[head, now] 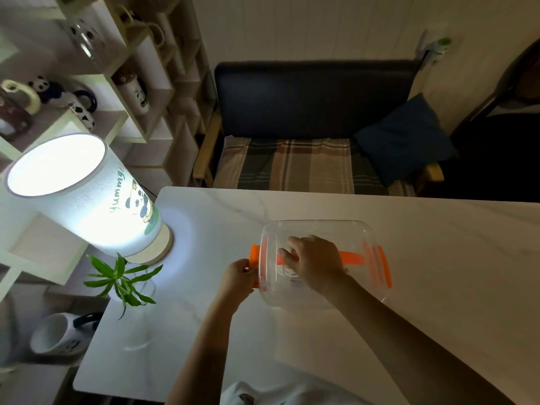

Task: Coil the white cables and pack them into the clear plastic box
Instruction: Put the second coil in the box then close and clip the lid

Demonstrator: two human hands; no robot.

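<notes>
Dim worktop (438, 258) bore the clear plastic box (318, 229) — light, slippery. Left hand (238, 277) pinched its orange clip (253, 258); right hand (314, 263) curled round the orange handle (352, 258) over coiled white cables (287, 272).

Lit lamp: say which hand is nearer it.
Left. The left hand pinches the box's orange latch, toward the lamp; the right hand rests farther off, on the lid.

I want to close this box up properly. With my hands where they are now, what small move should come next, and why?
Probably press the left orange latch down until it catches. Your left hand already grips it at the clear plastic box, your right hand rests on the lid over the orange handle, steadying it, and white cables show faintly inside. Whether the right latch is shut I cannot tell.
</notes>
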